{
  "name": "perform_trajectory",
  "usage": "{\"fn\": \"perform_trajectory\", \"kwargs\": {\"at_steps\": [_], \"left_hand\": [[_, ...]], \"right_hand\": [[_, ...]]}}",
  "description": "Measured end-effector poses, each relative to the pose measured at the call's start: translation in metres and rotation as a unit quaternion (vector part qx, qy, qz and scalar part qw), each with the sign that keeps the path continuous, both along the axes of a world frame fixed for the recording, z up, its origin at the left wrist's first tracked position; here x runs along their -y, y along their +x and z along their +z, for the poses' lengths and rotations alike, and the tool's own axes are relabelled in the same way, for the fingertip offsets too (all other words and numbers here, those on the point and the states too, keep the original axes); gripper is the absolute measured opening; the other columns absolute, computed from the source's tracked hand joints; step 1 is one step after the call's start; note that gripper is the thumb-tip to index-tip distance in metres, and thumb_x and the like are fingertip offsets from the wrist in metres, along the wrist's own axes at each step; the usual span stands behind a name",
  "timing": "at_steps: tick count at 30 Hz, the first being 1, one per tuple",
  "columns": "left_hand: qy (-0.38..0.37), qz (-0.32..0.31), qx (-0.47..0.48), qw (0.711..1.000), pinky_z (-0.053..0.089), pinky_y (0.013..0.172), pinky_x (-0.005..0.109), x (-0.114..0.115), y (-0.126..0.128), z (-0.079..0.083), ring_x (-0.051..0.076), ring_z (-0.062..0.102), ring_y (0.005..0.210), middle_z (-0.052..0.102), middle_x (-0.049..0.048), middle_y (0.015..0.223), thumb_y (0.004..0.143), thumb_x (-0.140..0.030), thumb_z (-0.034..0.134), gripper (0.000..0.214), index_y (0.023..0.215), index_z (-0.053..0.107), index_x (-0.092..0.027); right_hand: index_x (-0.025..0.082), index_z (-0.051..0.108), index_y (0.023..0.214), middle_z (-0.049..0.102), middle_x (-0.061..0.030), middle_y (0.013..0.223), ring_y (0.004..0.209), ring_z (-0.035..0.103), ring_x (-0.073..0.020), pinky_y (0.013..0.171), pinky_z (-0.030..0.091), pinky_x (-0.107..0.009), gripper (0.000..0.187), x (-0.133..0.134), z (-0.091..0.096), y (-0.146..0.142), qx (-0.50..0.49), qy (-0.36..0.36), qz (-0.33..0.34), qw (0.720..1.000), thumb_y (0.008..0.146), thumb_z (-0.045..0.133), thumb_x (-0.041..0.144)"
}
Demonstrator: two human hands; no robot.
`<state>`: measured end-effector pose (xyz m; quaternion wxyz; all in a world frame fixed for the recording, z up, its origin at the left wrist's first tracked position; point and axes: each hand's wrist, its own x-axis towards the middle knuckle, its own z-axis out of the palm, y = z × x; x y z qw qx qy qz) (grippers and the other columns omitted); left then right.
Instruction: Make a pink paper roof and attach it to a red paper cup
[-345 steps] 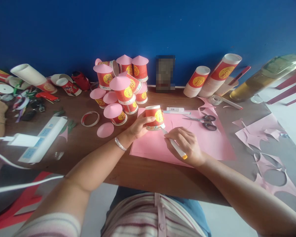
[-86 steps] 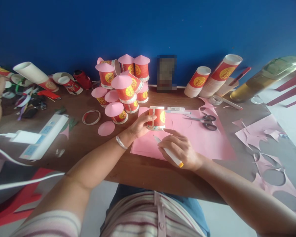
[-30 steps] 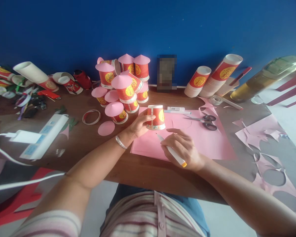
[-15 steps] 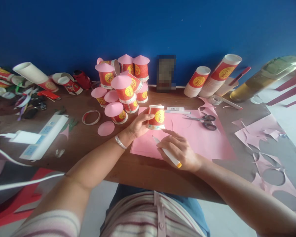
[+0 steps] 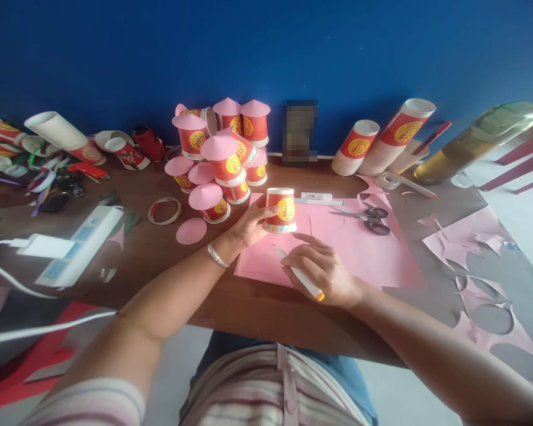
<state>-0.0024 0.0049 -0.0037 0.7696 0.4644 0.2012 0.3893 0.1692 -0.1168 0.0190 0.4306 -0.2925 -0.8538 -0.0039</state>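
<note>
My left hand (image 5: pixel 252 226) is closed around the left side of a red and white paper cup (image 5: pixel 281 216) with a yellow emblem, its lower rim turned down, just above a pink sheet of paper (image 5: pixel 359 254). Between the fingers of my right hand (image 5: pixel 322 272) rests a white pen (image 5: pixel 305 281) with a yellow end, its tip pointing up and left, apart from the cup. The right index finger reaches out close to the cup's lower rim. On the pink paper lie scissors (image 5: pixel 373 218) and a white correction-pen-like tube (image 5: pixel 316 196).
Paper cups with pink cone tops (image 5: pixel 222 157) stand piled behind my left hand. Stacked cups (image 5: pixel 397 133), a tape roll (image 5: pixel 387 181) and a bottle (image 5: pixel 466 145) are at the back right. A power strip (image 5: pixel 82 242) lies left; pink scraps (image 5: pixel 488 319) lie right.
Almost nothing differs. The cup in my left hand has tilted very slightly, and the pen in my right hand has shifted a touch to the left.
</note>
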Motion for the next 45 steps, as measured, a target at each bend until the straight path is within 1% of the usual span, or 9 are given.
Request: {"fn": "perform_trajectory", "kwargs": {"at_steps": [5,12,18,25,29,35,38,41,45], "left_hand": [[0.012,-0.007,-0.009,1.0,0.053,0.086,0.038,0.001,0.0,0.001,0.027,0.07,0.1,0.074,0.0074,0.104,0.082,-0.036,0.077,0.043,0.121,0.069,-0.022],[0.001,-0.014,-0.023,1.0,0.053,0.081,0.034,0.003,0.0,0.004,0.023,0.068,0.092,0.074,0.0077,0.1,0.082,-0.036,0.077,0.03,0.106,0.07,-0.019],[0.021,-0.02,-0.041,0.999,0.055,0.086,0.036,0.005,0.001,0.004,0.023,0.068,0.096,0.072,0.0088,0.103,0.084,-0.042,0.076,0.039,0.112,0.068,-0.016],[0.168,0.038,-0.201,0.964,0.054,0.09,0.036,0.008,0.007,-0.001,0.027,0.063,0.112,0.066,0.011,0.123,0.073,-0.039,0.087,0.068,0.13,0.057,-0.017],[0.222,0.016,-0.247,0.943,0.054,0.096,0.041,0.011,0.008,0.001,0.031,0.062,0.119,0.066,0.0131,0.128,0.074,-0.043,0.087,0.069,0.13,0.056,-0.017],[0.178,-0.074,-0.227,0.955,0.059,0.094,0.046,0.012,0.003,0.012,0.033,0.061,0.126,0.061,0.0168,0.138,0.078,-0.041,0.085,0.078,0.143,0.047,-0.018],[0.15,-0.077,-0.205,0.964,0.061,0.086,0.044,0.012,0.004,0.011,0.032,0.066,0.115,0.064,0.0173,0.13,0.079,-0.038,0.084,0.072,0.139,0.05,-0.017],[0.136,-0.07,-0.177,0.972,0.059,0.08,0.038,0.011,0.006,0.009,0.026,0.068,0.103,0.068,0.0112,0.114,0.077,-0.038,0.085,0.065,0.131,0.054,-0.018],[0.123,-0.056,-0.161,0.978,0.055,0.079,0.032,0.011,0.006,0.01,0.021,0.065,0.097,0.067,0.0071,0.107,0.076,-0.037,0.085,0.058,0.123,0.056,-0.018]], "right_hand": [[0.02,0.062,0.1,0.067,0.0014,0.077,0.064,0.065,-0.0118,0.097,0.064,-0.042,0.014,-0.001,-0.001,0.001,-0.012,0.013,-0.004,1.0,0.093,0.062,0.008],[0.019,0.063,0.101,0.067,0.0008,0.077,0.065,0.065,-0.0124,0.101,0.062,-0.045,0.015,-0.001,-0.002,0.002,-0.022,0.009,0.002,1.0,0.091,0.063,0.007],[0.021,0.062,0.104,0.068,0.0016,0.078,0.065,0.066,-0.0122,0.095,0.065,-0.043,0.017,-0.002,-0.002,0.003,-0.023,0.017,0.003,1.0,0.093,0.062,0.008],[0.018,0.059,0.124,0.072,-0.0057,0.09,0.081,0.073,-0.0197,0.094,0.065,-0.048,0.031,-0.009,-0.004,0.016,-0.026,0.056,-0.02,0.998,0.094,0.064,0.013],[0.02,0.058,0.132,0.075,-0.0108,0.103,0.097,0.076,-0.0253,0.09,0.066,-0.046,0.038,-0.013,-0.006,0.021,-0.039,0.032,-0.057,0.997,0.095,0.063,0.013],[0.024,0.058,0.131,0.075,-0.01,0.108,0.104,0.076,-0.0269,0.088,0.066,-0.045,0.037,-0.015,-0.007,0.024,-0.063,0.011,-0.097,0.993,0.095,0.063,0.013],[0.024,0.059,0.129,0.075,-0.0087,0.104,0.101,0.076,-0.0267,0.085,0.066,-0.044,0.035,-0.017,-0.008,0.027,-0.069,0.013,-0.107,0.992,0.096,0.062,0.014],[0.023,0.06,0.124,0.076,-0.0072,0.098,0.095,0.075,-0.0256,0.083,0.064,-0.043,0.032,-0.018,-0.004,0.03,-0.075,0.018,-0.103,0.992,0.095,0.064,0.014],[0.023,0.062,0.115,0.073,-0.0046,0.09,0.079,0.072,-0.0206,0.068,0.06,-0.034,0.026,-0.017,0.004,0.032,-0.083,0.027,-0.12,0.989,0.093,0.063,0.01]]}}
